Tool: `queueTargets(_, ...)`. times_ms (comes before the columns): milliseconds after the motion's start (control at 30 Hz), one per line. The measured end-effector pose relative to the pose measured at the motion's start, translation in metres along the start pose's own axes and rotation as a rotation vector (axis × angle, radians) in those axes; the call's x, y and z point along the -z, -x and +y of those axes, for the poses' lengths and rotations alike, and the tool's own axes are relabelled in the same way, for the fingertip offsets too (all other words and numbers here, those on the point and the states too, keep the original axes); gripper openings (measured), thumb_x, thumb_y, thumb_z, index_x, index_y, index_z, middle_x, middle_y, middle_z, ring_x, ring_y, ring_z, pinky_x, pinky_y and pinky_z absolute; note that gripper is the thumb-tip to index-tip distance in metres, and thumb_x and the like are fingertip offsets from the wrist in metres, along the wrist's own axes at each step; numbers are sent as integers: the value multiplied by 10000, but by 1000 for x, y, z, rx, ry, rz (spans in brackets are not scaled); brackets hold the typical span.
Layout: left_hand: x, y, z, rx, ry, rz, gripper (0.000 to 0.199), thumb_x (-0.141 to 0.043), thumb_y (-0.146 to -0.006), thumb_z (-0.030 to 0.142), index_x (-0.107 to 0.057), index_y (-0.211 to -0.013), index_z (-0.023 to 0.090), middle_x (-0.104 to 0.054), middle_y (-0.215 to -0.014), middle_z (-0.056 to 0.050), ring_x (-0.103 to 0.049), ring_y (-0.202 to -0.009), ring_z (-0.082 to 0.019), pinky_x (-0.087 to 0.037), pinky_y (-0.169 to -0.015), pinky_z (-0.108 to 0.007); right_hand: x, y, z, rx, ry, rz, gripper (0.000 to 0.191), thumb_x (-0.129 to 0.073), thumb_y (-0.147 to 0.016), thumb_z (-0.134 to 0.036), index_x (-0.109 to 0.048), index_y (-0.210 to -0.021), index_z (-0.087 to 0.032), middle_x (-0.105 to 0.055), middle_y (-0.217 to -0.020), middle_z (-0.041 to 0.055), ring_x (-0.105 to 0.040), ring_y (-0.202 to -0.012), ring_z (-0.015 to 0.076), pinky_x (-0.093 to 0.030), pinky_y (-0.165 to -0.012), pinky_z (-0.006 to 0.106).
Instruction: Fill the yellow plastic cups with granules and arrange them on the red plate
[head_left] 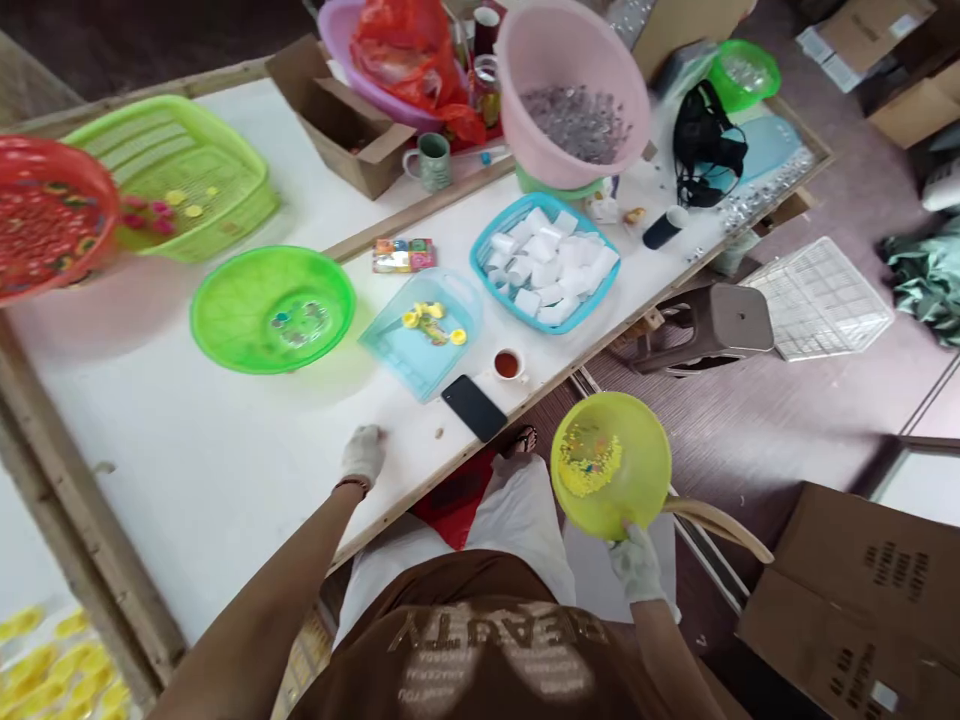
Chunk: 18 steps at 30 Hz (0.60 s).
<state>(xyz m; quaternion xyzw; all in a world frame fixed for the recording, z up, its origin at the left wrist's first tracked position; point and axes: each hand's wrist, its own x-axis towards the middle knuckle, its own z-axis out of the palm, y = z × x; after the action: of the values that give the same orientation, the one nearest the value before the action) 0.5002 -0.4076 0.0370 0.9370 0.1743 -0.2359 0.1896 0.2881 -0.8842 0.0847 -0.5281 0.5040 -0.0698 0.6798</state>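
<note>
My right hand (636, 566), in a white glove with bare fingertips, grips the near rim of a yellow plastic basin (645, 440). Small yellow pieces (589, 470) and a few of other colours lie in the basin, which I hold off the table's edge above the floor. My left hand (364, 455), gloved too, rests closed on the white table (247, 480), with nothing visible in it. Nearest to it are a black phone (474, 408) and a clear blue scoop-shaped tray (409, 345) with several yellow pieces.
A green bowl (217, 310), a blue basket (480, 250) of white pieces and a cup of brown liquid (508, 365) stand on the table. A pink tub (517, 80) is behind. A brown stool (731, 315) and cardboard boxes (847, 580) stand at the right.
</note>
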Motion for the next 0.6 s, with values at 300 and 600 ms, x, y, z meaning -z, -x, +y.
queueTargets(300,17,61,200,-177,-32,-25,216,-465,-865,217,-657,-933,146,-716,-869,-114,-668,-825,-238,-509,-748,-314,34,-109,-87,-40,11,-56,408,-752,-634,-367,-650,-980,-175,-622,-699,-21,-461,-511,92,-381,-445,212)
queueTargets(600,-81,132,466,-1069,57,-484,269,-529,-894,355,-697,-1030,195,-710,-1093,-103,-663,-1038,-243,-523,-960,-357,39,-91,-112,-54,-201,226,272,-674,-603,-358,-638,-787,-162,-558,-581,-28,-409,-467,88,-335,-416,203)
